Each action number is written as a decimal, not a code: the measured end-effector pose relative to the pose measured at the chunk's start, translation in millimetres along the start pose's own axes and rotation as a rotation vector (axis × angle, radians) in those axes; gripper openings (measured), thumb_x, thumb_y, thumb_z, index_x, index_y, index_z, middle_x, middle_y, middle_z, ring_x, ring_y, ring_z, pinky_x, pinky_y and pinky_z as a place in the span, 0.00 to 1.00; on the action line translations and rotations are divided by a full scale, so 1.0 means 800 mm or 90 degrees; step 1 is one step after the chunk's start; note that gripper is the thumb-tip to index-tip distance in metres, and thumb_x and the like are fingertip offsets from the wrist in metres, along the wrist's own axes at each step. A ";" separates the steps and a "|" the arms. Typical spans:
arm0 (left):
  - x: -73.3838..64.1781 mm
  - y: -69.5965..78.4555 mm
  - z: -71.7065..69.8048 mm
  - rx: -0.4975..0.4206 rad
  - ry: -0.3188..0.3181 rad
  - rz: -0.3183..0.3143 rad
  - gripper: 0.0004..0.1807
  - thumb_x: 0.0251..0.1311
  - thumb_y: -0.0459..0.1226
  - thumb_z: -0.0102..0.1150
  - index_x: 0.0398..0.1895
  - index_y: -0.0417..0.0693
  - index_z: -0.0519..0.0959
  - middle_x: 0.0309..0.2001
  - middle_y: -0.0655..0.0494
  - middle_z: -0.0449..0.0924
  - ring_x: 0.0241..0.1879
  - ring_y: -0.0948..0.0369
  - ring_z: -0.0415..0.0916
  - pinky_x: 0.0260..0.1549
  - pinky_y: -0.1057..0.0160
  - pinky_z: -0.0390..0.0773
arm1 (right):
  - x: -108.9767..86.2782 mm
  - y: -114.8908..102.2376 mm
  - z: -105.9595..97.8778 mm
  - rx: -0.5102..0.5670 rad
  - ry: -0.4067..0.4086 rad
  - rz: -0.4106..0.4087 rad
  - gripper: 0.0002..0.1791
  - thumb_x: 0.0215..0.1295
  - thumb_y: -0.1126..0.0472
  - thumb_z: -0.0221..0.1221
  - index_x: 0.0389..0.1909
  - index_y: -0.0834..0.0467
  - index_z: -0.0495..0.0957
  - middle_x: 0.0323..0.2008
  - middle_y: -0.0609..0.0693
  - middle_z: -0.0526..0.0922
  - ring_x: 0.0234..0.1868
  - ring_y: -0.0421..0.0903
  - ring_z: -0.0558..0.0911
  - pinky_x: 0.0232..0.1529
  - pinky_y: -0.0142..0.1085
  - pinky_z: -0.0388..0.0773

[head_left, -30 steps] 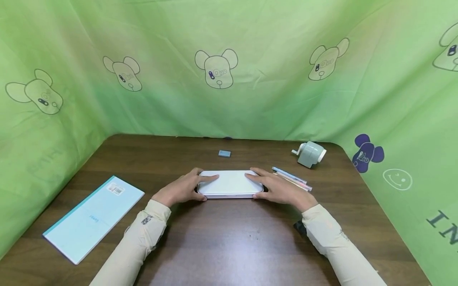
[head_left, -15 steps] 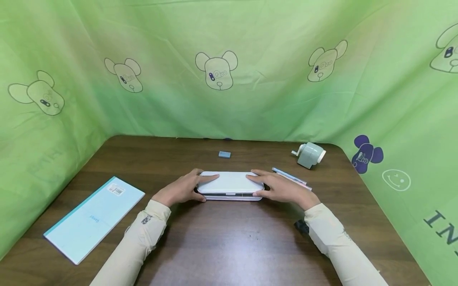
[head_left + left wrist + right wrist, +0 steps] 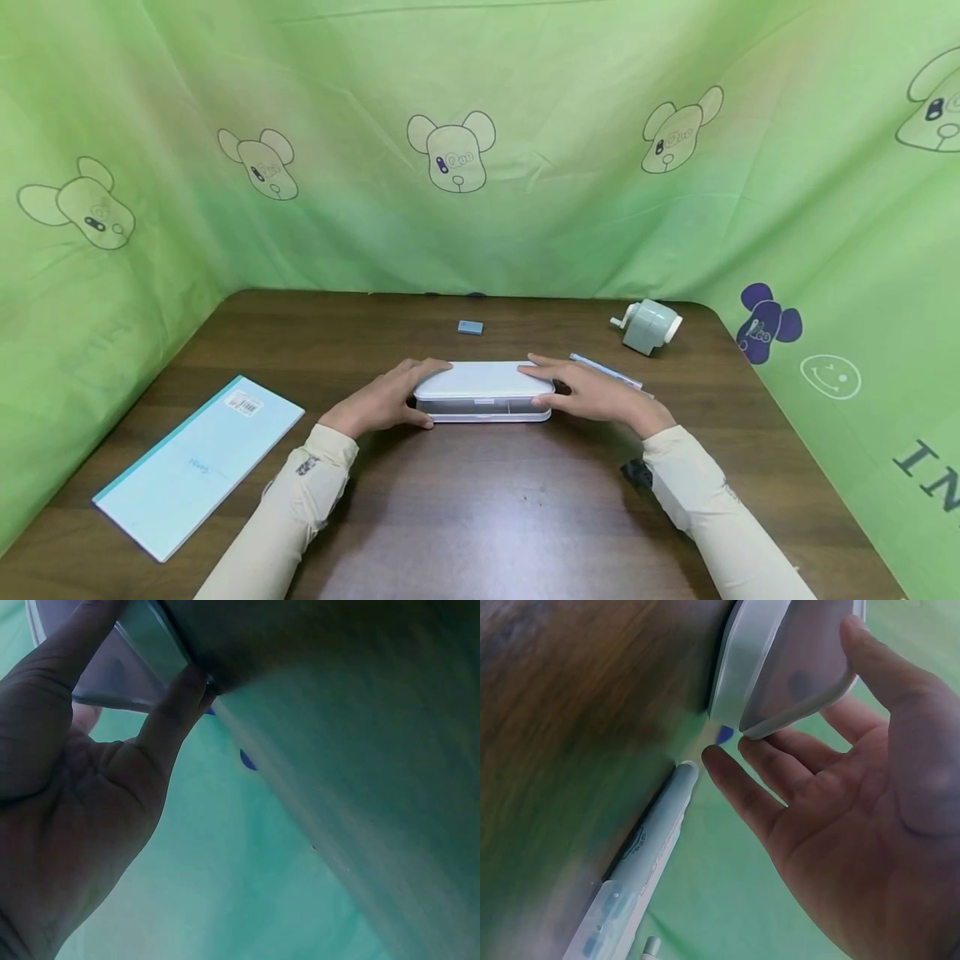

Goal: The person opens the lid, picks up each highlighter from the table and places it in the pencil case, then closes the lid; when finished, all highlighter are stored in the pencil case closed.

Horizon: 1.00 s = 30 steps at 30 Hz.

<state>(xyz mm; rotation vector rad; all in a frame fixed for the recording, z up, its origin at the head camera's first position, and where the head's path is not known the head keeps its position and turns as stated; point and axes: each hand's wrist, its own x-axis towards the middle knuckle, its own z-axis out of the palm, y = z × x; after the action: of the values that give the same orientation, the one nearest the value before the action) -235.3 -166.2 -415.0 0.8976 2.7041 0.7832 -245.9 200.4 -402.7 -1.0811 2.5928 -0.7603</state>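
Observation:
A white pencil case [image 3: 483, 380] lies in the middle of the table, its lid raised at the front so that a gap shows along the near side. At its left end my left hand [image 3: 382, 402] grips the case, thumb low at the front corner and fingers on top. My right hand [image 3: 596, 397] holds the lid's right end, with the thumb at the front edge and fingers behind. In the right wrist view, the lid [image 3: 810, 667] stands tilted away from the base [image 3: 742, 660]. The inside of the case is mostly hidden.
Pens [image 3: 606, 368] lie just behind the right hand. A grey-green crank pencil sharpener [image 3: 651, 327] stands at the back right, and a blue eraser [image 3: 470, 327] lies behind the case. A light blue notebook [image 3: 198, 467] is at the left. Green cloth [image 3: 450, 242] surrounds the table.
The pencil case's lid has gone from closed to partly raised at the front. My right hand has risen slightly with it, while the left hand stays at the left end.

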 end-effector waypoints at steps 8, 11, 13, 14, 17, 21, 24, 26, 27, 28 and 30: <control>0.026 -0.081 0.035 -0.052 0.034 -0.006 0.56 0.50 0.48 0.89 0.79 0.55 0.62 0.64 0.46 0.76 0.59 0.52 0.76 0.57 0.48 0.78 | 0.004 0.006 0.002 0.039 0.053 0.025 0.28 0.88 0.54 0.52 0.80 0.63 0.70 0.79 0.67 0.67 0.80 0.66 0.66 0.77 0.62 0.61; 0.033 -0.101 0.044 -0.075 0.052 -0.024 0.59 0.44 0.50 0.91 0.75 0.56 0.60 0.59 0.50 0.78 0.55 0.55 0.78 0.57 0.50 0.77 | 0.007 0.004 0.004 0.064 0.086 0.047 0.27 0.90 0.53 0.49 0.78 0.64 0.71 0.76 0.64 0.73 0.78 0.63 0.70 0.77 0.60 0.64; 0.033 -0.103 0.045 -0.083 0.053 -0.025 0.59 0.45 0.50 0.91 0.74 0.55 0.58 0.58 0.50 0.79 0.54 0.55 0.79 0.57 0.51 0.77 | 0.008 0.002 0.006 0.072 0.101 0.055 0.27 0.91 0.52 0.46 0.77 0.64 0.71 0.74 0.62 0.76 0.76 0.61 0.72 0.76 0.59 0.66; 0.033 -0.105 0.046 -0.083 0.054 -0.025 0.59 0.45 0.50 0.91 0.74 0.55 0.58 0.57 0.50 0.79 0.54 0.55 0.79 0.57 0.51 0.77 | 0.008 0.002 0.007 0.078 0.104 0.060 0.27 0.91 0.51 0.46 0.77 0.63 0.71 0.73 0.62 0.76 0.76 0.61 0.73 0.75 0.59 0.66; 0.034 -0.107 0.048 -0.084 0.052 -0.024 0.59 0.45 0.52 0.90 0.74 0.55 0.57 0.57 0.49 0.79 0.54 0.54 0.79 0.57 0.49 0.78 | 0.007 0.003 0.008 0.089 0.104 0.067 0.27 0.91 0.51 0.44 0.79 0.63 0.67 0.76 0.61 0.73 0.77 0.61 0.71 0.76 0.59 0.65; 0.036 -0.112 0.052 -0.084 0.060 -0.028 0.61 0.42 0.59 0.90 0.73 0.57 0.57 0.56 0.52 0.80 0.52 0.54 0.80 0.55 0.47 0.79 | 0.007 0.006 0.009 0.101 0.107 0.073 0.30 0.92 0.49 0.42 0.82 0.62 0.61 0.79 0.62 0.69 0.78 0.63 0.69 0.77 0.61 0.62; 0.035 -0.107 0.049 -0.081 0.058 -0.025 0.63 0.43 0.58 0.89 0.75 0.56 0.55 0.57 0.48 0.80 0.53 0.51 0.81 0.56 0.46 0.79 | 0.008 0.005 0.013 0.094 0.153 0.066 0.28 0.91 0.46 0.40 0.78 0.61 0.66 0.74 0.63 0.74 0.75 0.66 0.73 0.74 0.64 0.66; 0.029 -0.087 0.040 -0.077 0.056 -0.033 0.63 0.46 0.54 0.90 0.77 0.52 0.53 0.59 0.43 0.80 0.54 0.49 0.81 0.56 0.45 0.78 | 0.012 0.011 0.018 0.083 0.201 0.056 0.28 0.90 0.42 0.41 0.72 0.58 0.71 0.68 0.62 0.80 0.70 0.64 0.78 0.70 0.62 0.72; 0.025 -0.073 0.032 -0.079 0.051 -0.039 0.63 0.48 0.51 0.90 0.77 0.49 0.52 0.60 0.40 0.79 0.55 0.47 0.80 0.57 0.44 0.78 | 0.013 0.009 0.019 0.077 0.222 0.057 0.28 0.90 0.40 0.40 0.69 0.57 0.73 0.64 0.62 0.83 0.68 0.64 0.80 0.67 0.62 0.74; 0.020 -0.057 0.025 -0.079 0.047 -0.047 0.63 0.49 0.48 0.89 0.77 0.46 0.51 0.61 0.37 0.78 0.56 0.45 0.80 0.58 0.43 0.78 | 0.014 0.007 0.020 0.071 0.240 0.061 0.28 0.89 0.39 0.40 0.67 0.57 0.74 0.61 0.62 0.84 0.65 0.64 0.82 0.65 0.62 0.75; 0.011 -0.026 0.011 -0.082 0.042 -0.072 0.61 0.52 0.44 0.89 0.77 0.42 0.50 0.63 0.32 0.76 0.58 0.42 0.79 0.60 0.40 0.76 | 0.015 0.004 0.020 0.067 0.257 0.070 0.28 0.89 0.38 0.41 0.64 0.56 0.74 0.57 0.61 0.86 0.63 0.62 0.83 0.64 0.61 0.77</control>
<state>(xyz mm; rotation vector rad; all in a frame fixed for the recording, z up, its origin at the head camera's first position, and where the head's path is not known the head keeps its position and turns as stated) -250.0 -171.3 -434.1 0.6961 2.6954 0.9648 -250.2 187.6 -418.3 -0.8138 2.8658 -1.1767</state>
